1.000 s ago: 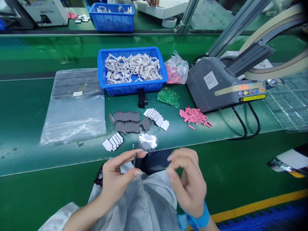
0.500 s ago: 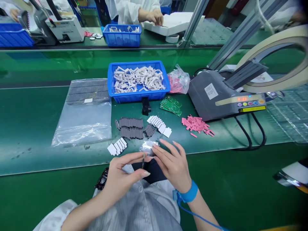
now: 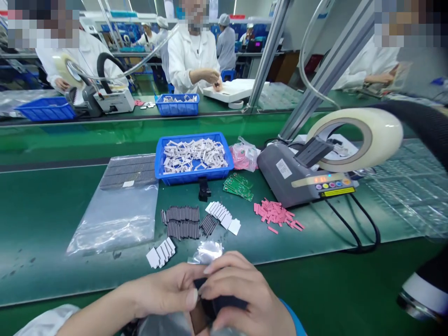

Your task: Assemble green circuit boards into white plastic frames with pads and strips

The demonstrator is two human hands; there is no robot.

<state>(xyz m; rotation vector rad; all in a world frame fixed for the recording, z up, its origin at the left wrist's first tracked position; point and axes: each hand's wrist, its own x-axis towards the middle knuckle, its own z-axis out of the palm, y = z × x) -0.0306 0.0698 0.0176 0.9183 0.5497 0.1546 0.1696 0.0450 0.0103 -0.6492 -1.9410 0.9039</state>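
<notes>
My left hand (image 3: pixel 168 291) and my right hand (image 3: pixel 241 294) meet at the bottom middle, off the bench's front edge. A thin dark piece (image 3: pixel 200 295) is pinched by my left thumb and fingers, largely covered. Curled over it, my right fingertips press at the same spot. Just beyond the hands lies a crumpled clear plastic bag (image 3: pixel 209 251). White square pads (image 3: pixel 161 254) fan out to its left. Behind it are rows of dark striped strips (image 3: pixel 182 221) and more white pads (image 3: pixel 224 217), with loose pink strips (image 3: pixel 275 212) to the right.
A blue bin (image 3: pixel 194 177) of white plastic frames stands at the back, near green circuit boards (image 3: pixel 238 186) and small black parts (image 3: pixel 204 190). A tape dispenser (image 3: pixel 294 177) occupies the right. Flat plastic bags (image 3: pixel 115 219) lie left. Co-workers sit across the bench.
My view has tilted up, showing more of the room. My right hand, its fingers stretched out before, has curled in against my left hand around the thin dark piece.
</notes>
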